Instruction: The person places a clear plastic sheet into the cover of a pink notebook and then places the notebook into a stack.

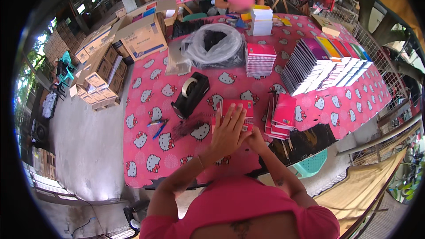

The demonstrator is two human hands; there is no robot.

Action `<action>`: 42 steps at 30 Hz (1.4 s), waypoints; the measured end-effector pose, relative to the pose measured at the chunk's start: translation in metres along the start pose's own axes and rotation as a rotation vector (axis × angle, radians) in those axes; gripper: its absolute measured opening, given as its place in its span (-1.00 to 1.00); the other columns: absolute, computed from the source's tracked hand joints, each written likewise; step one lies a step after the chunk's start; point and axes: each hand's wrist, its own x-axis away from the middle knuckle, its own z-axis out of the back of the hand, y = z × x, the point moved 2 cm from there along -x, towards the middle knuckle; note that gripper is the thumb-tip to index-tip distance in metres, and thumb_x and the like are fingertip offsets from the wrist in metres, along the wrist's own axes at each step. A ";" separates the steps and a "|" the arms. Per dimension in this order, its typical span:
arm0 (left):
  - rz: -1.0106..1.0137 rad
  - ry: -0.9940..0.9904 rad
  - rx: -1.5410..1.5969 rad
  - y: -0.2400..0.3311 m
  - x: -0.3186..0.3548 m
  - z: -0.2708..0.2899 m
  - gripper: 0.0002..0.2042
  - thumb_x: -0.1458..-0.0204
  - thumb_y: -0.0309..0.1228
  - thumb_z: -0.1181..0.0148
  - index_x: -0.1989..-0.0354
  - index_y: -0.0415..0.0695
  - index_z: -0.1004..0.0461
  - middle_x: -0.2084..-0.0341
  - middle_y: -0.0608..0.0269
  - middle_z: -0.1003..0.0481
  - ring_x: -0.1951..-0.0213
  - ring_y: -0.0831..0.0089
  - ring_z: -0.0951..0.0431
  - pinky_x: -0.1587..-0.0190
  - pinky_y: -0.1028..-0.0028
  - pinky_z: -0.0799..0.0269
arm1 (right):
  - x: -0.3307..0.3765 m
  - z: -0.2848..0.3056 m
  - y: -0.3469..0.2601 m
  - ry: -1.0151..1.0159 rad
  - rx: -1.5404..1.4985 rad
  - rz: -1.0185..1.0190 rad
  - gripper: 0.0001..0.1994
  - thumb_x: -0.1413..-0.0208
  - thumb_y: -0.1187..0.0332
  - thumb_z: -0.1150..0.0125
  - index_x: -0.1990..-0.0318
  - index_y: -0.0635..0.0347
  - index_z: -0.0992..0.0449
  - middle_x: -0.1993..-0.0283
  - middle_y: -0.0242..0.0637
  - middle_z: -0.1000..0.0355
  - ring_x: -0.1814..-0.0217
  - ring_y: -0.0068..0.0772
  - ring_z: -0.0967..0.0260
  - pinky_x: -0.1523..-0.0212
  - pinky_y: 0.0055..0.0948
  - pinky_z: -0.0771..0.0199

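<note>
Worktop (146, 79): I view pink, cat-printed covering.
Bag (208, 48): crumpled translucent plastic, toward the far edge.
Tape dispenser (193, 97): black, elongated, left of centre.
Red notebook (247, 109): flat, rectangular, inward from the near edge.
Left hand (228, 130): flat across its cover, fingers extended, clasping nothing.
Right hand (255, 140): beside its near-right corner; I cannot tell its grip.
Pens (160, 129): slim, toward the left edge.

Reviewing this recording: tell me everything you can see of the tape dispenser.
The tape dispenser is black, elongated and plastic-looking, with a pale tan tape roll set in it. It rests slantwise on the pink patterned tablecloth, near end angled left; neither the left hand nor the right hand touches it.
</note>
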 end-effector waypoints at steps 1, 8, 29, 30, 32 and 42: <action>-0.012 -0.035 0.015 0.002 0.013 -0.009 -0.33 -0.20 -0.01 -0.01 -0.37 -0.21 -0.16 -0.39 0.03 -0.11 -0.45 0.07 0.01 -0.39 -0.12 0.19 | 0.003 0.004 0.011 0.022 -0.003 -0.069 -0.79 -0.13 0.59 -0.16 0.07 0.25 -0.55 0.13 -0.46 -0.54 0.07 -0.63 -0.41 0.05 -0.47 -0.45; 0.007 0.048 0.159 -0.011 0.012 -0.034 -0.66 -0.18 -0.25 -0.13 -0.08 -0.09 -0.46 -0.05 0.21 -0.47 -0.15 0.24 -0.42 -0.33 -0.15 0.05 | 0.020 0.015 0.062 -0.044 0.183 -0.186 -0.76 -0.12 0.52 -0.20 0.03 0.25 -0.53 0.12 -0.35 -0.56 0.06 -0.56 -0.46 0.04 -0.43 -0.46; -0.046 -0.061 0.193 -0.026 0.024 -0.060 -0.84 -0.18 -0.34 -0.13 0.16 -0.13 -0.45 0.34 0.17 -0.55 0.28 0.18 -0.56 0.05 0.19 -0.36 | 0.024 0.012 0.023 0.201 0.639 -0.068 -0.65 0.00 0.48 -0.35 0.00 0.18 -0.56 0.18 -0.22 -0.54 0.15 -0.37 -0.55 0.19 -0.45 -0.57; -0.045 -0.067 0.193 -0.027 0.026 -0.063 -0.84 -0.18 -0.34 -0.13 0.16 -0.13 -0.45 0.34 0.17 -0.55 0.28 0.18 -0.56 0.03 0.18 -0.35 | 0.023 0.011 0.014 0.199 0.658 -0.047 -0.65 0.00 0.49 -0.34 0.00 0.18 -0.56 0.17 -0.23 -0.54 0.14 -0.38 -0.55 0.18 -0.46 -0.57; -0.040 -0.073 0.191 -0.030 0.027 -0.067 -0.84 -0.18 -0.34 -0.13 0.16 -0.13 -0.44 0.35 0.17 -0.55 0.27 0.19 -0.56 0.00 0.17 -0.34 | 0.022 0.014 -0.003 0.202 0.587 -0.049 -0.65 -0.01 0.53 -0.32 0.00 0.17 -0.57 0.14 -0.25 -0.55 0.13 -0.41 -0.56 0.16 -0.48 -0.58; -0.071 -0.017 0.259 -0.029 0.025 -0.062 -0.84 -0.17 -0.33 -0.15 0.15 -0.09 -0.44 0.31 0.19 -0.55 0.25 0.16 -0.56 0.01 0.19 -0.36 | 0.008 0.047 -0.001 -0.057 0.288 -0.214 -0.78 -0.02 0.60 -0.23 0.14 0.35 -0.58 0.33 -0.33 -0.56 0.23 -0.56 -0.51 0.16 -0.54 -0.54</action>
